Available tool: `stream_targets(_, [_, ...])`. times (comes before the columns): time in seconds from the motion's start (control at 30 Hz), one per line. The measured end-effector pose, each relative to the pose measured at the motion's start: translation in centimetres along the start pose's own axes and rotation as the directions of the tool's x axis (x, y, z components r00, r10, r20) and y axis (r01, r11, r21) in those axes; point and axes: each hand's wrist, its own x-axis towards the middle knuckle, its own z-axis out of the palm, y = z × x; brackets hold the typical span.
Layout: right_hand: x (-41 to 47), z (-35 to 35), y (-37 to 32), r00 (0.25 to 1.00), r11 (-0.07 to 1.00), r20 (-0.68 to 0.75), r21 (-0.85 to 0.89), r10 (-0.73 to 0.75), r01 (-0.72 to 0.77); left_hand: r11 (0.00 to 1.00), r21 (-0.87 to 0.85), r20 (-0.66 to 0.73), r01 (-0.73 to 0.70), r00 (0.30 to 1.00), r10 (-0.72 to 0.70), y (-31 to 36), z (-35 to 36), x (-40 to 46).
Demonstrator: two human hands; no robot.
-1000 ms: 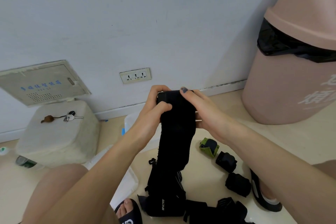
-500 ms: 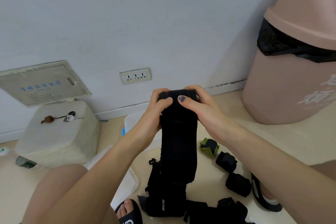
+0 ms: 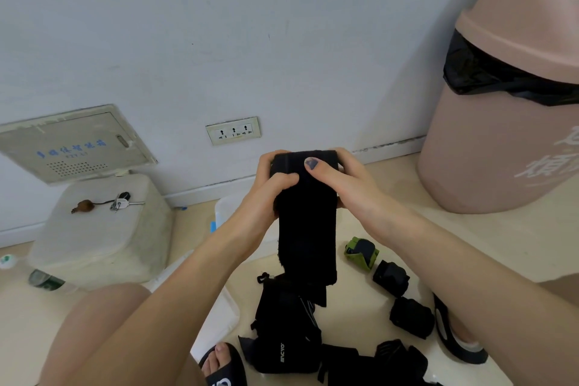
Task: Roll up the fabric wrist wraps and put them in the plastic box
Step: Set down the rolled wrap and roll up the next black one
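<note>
A person holds a long black wrist wrap (image 3: 305,219) upright in mid-air above the floor, its tail hanging down toward a heap of unrolled black wraps (image 3: 288,332). The left hand (image 3: 266,188) and right hand (image 3: 341,178) both pinch the started roll at the top, thumbs in front. To roll well, the edges should stay aligned and the turns tight, with thumbs feeding fabric evenly. Compared with half a second earlier, the roll looks slightly thicker and the right thumb sits higher. The plastic box (image 3: 224,207) lies mostly hidden behind the arms.
</note>
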Motion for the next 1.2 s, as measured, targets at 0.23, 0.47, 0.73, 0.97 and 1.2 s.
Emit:
stream_targets(0.23, [-0.3, -0.4, 0.1, 0.999, 0.999, 0.034, 0.019, -0.039, 0.039, 0.999, 0.027, -0.005, 0.042, 0.999, -0.042, 0.0, 0.1, 0.1])
stream_targets(0.47, [-0.4, -0.3, 0.5, 0.992, 0.994, 0.070, 0.001, -0.107, 0.108, 1.000, 0.013, -0.015, 0.005, 1.000, -0.004, 0.1, -0.3, 0.3])
stream_targets(0.73, [-0.7, -0.4, -0.4, 0.975, 0.987, 0.163, 0.020, 0.153, -0.158, 0.989, 0.094, -0.005, -0.116, 0.993, 0.117, 0.4, -0.5, -0.1])
stream_targets(0.97, [-1.1, 0.1, -0.4, 0.982, 0.992, 0.142, 0.015, 0.123, -0.127, 0.948, 0.236, 0.058, -0.212, 0.977, 0.204, 0.3, -0.1, -0.6])
stream_targets(1.2, [-0.6, 0.1, 0.3, 0.990, 0.989, 0.074, 0.073, 0.120, -0.125, 0.972, 0.220, 0.041, -0.079, 0.997, 0.072, -0.1, -0.5, -0.2])
